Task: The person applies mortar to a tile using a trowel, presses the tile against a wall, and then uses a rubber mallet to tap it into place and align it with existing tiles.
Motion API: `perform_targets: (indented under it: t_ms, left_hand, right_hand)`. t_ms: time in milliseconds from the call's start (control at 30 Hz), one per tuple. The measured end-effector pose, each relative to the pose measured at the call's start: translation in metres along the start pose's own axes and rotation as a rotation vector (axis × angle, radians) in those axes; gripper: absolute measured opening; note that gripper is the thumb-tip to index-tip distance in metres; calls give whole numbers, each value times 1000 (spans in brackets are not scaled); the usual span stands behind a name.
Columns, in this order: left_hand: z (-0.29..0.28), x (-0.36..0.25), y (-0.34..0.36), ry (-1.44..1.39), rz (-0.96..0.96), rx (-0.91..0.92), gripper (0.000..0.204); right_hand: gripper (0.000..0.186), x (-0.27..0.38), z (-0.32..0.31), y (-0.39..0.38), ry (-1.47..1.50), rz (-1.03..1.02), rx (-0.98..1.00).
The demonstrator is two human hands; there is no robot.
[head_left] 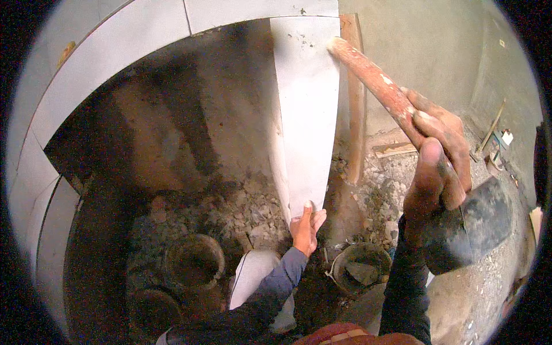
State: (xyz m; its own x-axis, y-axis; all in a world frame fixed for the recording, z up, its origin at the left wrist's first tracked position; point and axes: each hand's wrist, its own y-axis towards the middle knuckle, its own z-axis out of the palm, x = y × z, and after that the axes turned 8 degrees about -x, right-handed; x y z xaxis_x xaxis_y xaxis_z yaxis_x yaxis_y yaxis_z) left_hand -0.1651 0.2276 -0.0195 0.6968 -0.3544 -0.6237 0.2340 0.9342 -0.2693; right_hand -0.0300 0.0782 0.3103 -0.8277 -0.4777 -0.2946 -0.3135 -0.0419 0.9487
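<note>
OK, we see two bare hands at work on a long white tile (307, 115), which stands approx. upright mid-view, its top end meeting the white tiled rim (121, 40) that curves across upper L. L hand (309, 230) is at the tile's lower end, thumb flat on its face, other fingers by the R edge; we can't tell if that grip is clamped or just propping. R hand (440, 152) has its grip clamped on a trowel (379, 86), fingers wrapped round the reddish, worn handle near the blade. Handle end points up-L and sits at the tile's upper R edge, touching or v. close, can't tell which. Dark trowel blade (486, 221) hangs behind the hand, on its far R side. Both arms in dark sleeves.

Behind the tile, R side, we get a wooden plank (355, 103) standing upright against a grey-beige wall (425, 52). Below: rubble (253, 215) on the floor, plus a bucket (195, 261) L of the L forearm, in shadow, & another round tub (351, 253) to its R w/ some stuff inside, unclear what. Far R, a thin stick (494, 126) leans near the wall.
</note>
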Motion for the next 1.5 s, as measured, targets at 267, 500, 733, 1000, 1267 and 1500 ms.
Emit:
perform_targets:
  t_ms: [267,500,733,1000,1267,1500]
  left_hand:
    - [11,4,-7,-46,18,-10,53]
    - [15,1,-7,-84,35,17,54]
    - [6,8,-1,-93,-35,19,55]
    - [7,12,1,-69,-15,9,55]
    - [6,15,-5,-61,-18,-23,70]
    - [2,22,3,124,139,15,72]
  right_hand:
    - [33,17,34,10,22,8,-185]
    - [28,27,35,8,281,131,-418]
    - [28,21,19,20,197,261,-164]
    - [29,33,31,-6,143,192,-249]
    - [31,30,21,-8,253,362,-247]
    - [39,42,30,-16,25,375,-211]
